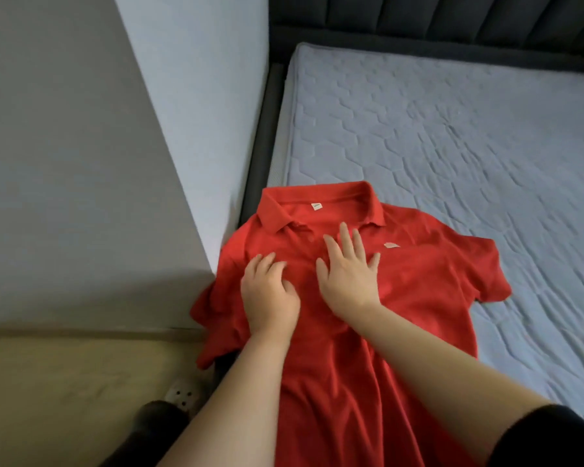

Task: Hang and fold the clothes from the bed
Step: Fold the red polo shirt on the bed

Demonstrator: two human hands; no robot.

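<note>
A red polo shirt (429, 291) lies face up on the grey quilted mattress (452, 129), collar pointing away from me, near the bed's left corner. Its left sleeve hangs over the mattress edge; its right sleeve is spread on the bed. My right hand (348, 271) lies flat on the chest just below the collar, fingers straight and spread. My left hand (268, 294) rests on the shirt beside it, fingers slightly bent and pressing the fabric. Neither hand grips the cloth.
A grey wall (81, 146) stands close on the left, meeting the bed's dark frame (260, 146). A dark padded headboard (452, 18) runs along the far side. Beige floor (64, 382) and a slipper (182, 396) show at lower left.
</note>
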